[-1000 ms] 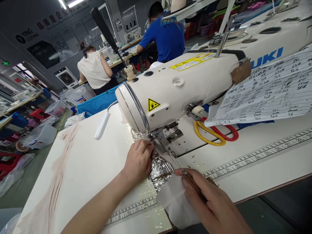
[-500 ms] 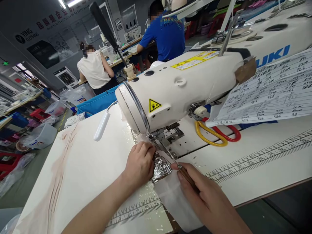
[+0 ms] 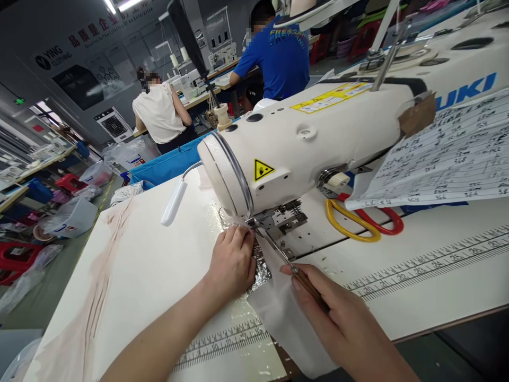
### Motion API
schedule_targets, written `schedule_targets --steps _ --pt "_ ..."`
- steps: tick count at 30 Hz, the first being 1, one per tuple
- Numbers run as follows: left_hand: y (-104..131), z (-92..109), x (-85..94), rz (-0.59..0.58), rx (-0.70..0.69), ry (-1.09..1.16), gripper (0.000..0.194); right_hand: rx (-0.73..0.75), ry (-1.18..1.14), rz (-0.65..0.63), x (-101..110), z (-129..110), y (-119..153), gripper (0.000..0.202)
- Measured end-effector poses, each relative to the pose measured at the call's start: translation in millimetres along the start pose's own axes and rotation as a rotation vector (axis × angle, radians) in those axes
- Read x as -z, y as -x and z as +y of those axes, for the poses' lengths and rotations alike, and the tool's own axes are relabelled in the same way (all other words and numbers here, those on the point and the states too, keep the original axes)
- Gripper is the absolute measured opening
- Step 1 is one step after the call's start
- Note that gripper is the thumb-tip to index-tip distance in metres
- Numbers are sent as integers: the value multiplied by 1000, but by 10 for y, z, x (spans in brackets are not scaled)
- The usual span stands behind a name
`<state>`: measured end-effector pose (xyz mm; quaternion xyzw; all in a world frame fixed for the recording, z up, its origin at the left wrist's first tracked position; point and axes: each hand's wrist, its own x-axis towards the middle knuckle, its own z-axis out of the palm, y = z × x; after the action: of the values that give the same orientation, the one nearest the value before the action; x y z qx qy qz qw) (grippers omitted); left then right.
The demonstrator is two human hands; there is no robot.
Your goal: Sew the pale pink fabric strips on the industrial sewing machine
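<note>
My right hand (image 3: 338, 310) is closed around the wooden handle of an awl (image 3: 312, 289). Its thin metal shaft reaches up and left to the presser foot area of a white sewing machine (image 3: 310, 143). My left hand (image 3: 233, 260) lies just left of the needle area, fingers curled and pressed down at the edge of thin white fabric (image 3: 292, 329); its fingertips are partly hidden. The fabric runs from the presser foot down between my hands and hangs over the table's front edge. Shiny foil-like covering (image 3: 261, 273) shows beneath it.
Yellow and red scissor handles (image 3: 353, 220) lie right of the needle, below a handwritten sheet (image 3: 441, 154). A white lamp (image 3: 174, 203) stands left of the machine head. Sheer pink fabric (image 3: 95, 297) lies along the table's left side. Two people sit at machines beyond.
The white fabric now stretches in a strip up to the presser foot and covers more of the foil. Both hands keep nearly the same pose. The view has shifted slightly.
</note>
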<state>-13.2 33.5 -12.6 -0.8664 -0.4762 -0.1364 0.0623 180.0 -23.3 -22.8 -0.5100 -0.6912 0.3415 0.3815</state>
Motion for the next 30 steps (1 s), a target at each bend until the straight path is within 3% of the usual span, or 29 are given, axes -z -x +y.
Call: schedule_targets --steps 6,10,14,18,21,25,30 --pt "32 -31 -25 40 5 46 40 63 47 50 -35 -18 19 25" --pt "1 -58 -36 47 41 88 33 218 95 51 -87 -138 33 23" --pt "-154 -46 -17 -40 1 -41 12 421 79 83 -186 -328 48 24" --pt "-283 -40 5 -103 4 -159 20 507 61 28 -210 -440 144 29" --pt "-257 -97 -18 5 138 22 16 407 108 42 -150 -338 232 28" --pt "-185 -223 -69 202 249 441 17 296 228 102 -62 -67 199 21" --pt "-206 -274 -66 199 280 712 20 297 443 190 -30 24 -44 31"
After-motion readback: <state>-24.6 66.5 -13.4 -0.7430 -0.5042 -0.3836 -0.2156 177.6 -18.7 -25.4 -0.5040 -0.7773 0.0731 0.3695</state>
